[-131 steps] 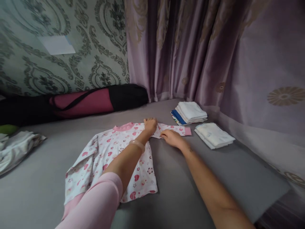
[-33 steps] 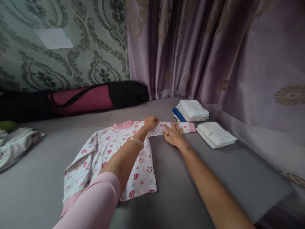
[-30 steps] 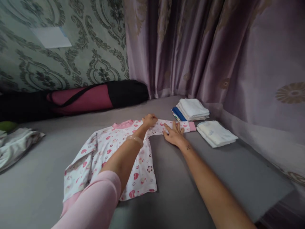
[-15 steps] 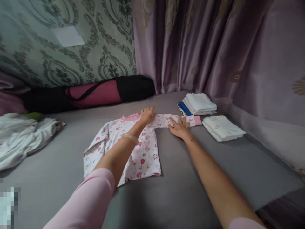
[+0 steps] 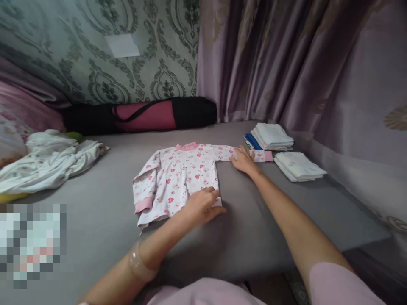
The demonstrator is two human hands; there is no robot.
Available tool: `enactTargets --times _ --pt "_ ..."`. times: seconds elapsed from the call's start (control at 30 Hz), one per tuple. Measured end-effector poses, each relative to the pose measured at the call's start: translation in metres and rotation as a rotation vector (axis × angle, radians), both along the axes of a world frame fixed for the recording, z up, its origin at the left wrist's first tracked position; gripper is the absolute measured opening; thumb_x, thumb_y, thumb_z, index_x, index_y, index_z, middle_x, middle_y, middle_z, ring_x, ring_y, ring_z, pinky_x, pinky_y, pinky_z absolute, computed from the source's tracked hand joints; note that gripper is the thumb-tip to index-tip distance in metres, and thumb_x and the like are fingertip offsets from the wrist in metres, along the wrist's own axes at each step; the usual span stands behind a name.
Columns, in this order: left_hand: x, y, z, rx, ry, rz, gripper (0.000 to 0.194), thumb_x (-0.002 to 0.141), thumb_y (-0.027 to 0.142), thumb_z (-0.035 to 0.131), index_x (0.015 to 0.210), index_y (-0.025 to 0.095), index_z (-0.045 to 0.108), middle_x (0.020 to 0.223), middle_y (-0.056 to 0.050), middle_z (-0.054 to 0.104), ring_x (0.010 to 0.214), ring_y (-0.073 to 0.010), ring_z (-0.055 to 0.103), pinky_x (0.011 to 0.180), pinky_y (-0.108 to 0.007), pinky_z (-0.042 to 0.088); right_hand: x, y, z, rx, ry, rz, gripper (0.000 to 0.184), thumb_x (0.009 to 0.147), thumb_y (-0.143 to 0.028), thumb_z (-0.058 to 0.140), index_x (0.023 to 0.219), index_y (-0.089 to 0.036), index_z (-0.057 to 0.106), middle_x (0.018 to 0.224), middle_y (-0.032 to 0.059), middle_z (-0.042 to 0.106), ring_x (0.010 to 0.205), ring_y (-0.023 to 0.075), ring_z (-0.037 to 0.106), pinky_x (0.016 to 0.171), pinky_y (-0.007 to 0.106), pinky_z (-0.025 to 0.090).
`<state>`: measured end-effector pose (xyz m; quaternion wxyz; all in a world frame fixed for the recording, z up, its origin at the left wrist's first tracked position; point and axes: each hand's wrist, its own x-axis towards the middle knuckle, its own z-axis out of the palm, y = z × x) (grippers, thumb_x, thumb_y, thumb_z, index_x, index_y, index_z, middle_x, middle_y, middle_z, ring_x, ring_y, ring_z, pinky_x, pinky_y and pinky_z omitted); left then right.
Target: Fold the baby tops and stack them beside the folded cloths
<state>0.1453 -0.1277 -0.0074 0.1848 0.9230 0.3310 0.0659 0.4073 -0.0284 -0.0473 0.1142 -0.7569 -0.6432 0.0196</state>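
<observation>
- While the right hand [image 5: 244, 160] lies fingers spread across the outstretched sleeve [image 5: 224, 152], the left hand [image 5: 203, 205] is at the near hem corner of the printed shirt [image 5: 173, 178].
- Left thumb and forefinger apart at the tips; cannot tell whether any cloth is pinched.
- Shirt laid out on the grey surface [image 5: 104, 220], collar [image 5: 187, 146] away from the person, other sleeve [image 5: 145, 186] bent down along its side.
- Pink cuff [image 5: 269, 156] just beside folded white cloths [image 5: 299, 166]; taller folded stack [image 5: 273, 136] behind.
- Crumpled cloth [image 5: 54, 159] well apart, leftward.
</observation>
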Motion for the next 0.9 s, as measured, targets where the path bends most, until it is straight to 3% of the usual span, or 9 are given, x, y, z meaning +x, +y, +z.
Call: enactTargets --times 0.1,0.2,0.47,0.63,0.9 --pt "0.011 -0.021 -0.009 0.093 0.014 0.096 0.022 0.087 0.044 0.059 0.099 0.025 0.057 0.097 -0.008 0.064 0.089 -0.0235 0.062 0.069 -0.032 0.046 -0.019 -0.001 0.006 0.097 -0.043 0.306 0.032 0.092 -0.028 0.049 0.120 -0.020 0.061 0.128 0.0114 0.055 0.120 0.0256 0.045 0.103 0.042 0.028" --pt "0.017 -0.029 -0.017 0.142 0.020 0.154 0.014 0.087 0.035 0.058 0.094 0.023 0.055 0.094 -0.009 0.063 0.087 -0.0251 0.060 0.073 -0.036 0.046 -0.037 0.000 0.008 0.082 -0.111 0.492 0.027 0.092 -0.018 0.047 0.111 -0.020 0.065 0.116 0.0100 0.061 0.113 0.0239 0.048 0.096 0.036 0.030" --pt "0.019 -0.037 -0.033 0.177 0.000 0.161 0.018 0.093 0.023 0.042 0.088 0.022 0.059 0.094 -0.011 0.062 0.089 -0.0265 0.055 0.078 -0.042 0.046 -0.041 0.010 0.007 0.113 -0.271 0.578 0.032 0.093 -0.011 0.038 0.103 -0.015 0.068 0.104 0.0122 0.063 0.102 0.0239 0.050 0.091 0.035 0.027" --pt "0.022 -0.039 -0.031 0.227 0.000 0.065 0.023 0.095 0.021 0.039 0.086 0.023 0.060 0.091 -0.010 0.061 0.088 -0.0255 0.054 0.076 -0.042 0.045 -0.031 0.018 0.008 0.154 -0.335 0.622 0.032 0.093 -0.010 0.036 0.098 -0.016 0.068 0.104 0.0116 0.065 0.100 0.0239 0.049 0.092 0.036 0.026" --pt "0.031 -0.037 -0.040 0.303 0.015 -0.061 0.020 0.095 0.016 0.040 0.088 0.019 0.059 0.092 -0.008 0.063 0.085 -0.0222 0.056 0.074 -0.037 0.047 -0.024 0.024 0.006 0.147 -0.348 0.665 0.030 0.096 -0.016 0.039 0.094 -0.017 0.069 0.101 0.0098 0.067 0.097 0.0227 0.050 0.092 0.035 0.028"
